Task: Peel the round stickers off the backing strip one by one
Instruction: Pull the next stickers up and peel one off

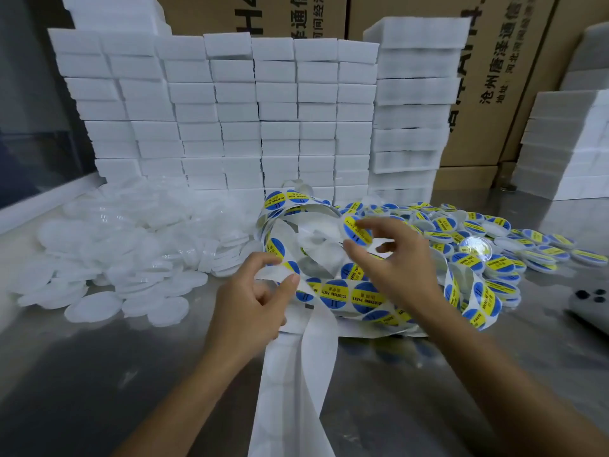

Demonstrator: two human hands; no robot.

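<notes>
Left hand (253, 301) pinches backing strip (298, 374) — right hand (392, 262) holds sticker (356, 230).

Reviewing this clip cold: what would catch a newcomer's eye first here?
First, the curling white backing strip of round blue-and-yellow stickers at centre, gripped by the left hand while the right hand pinches one peeled blue-and-yellow sticker. Behind stands a wall of stacked white foam blocks. Plain white round plastic lids pile up at left, stickered round lids at right.
</notes>
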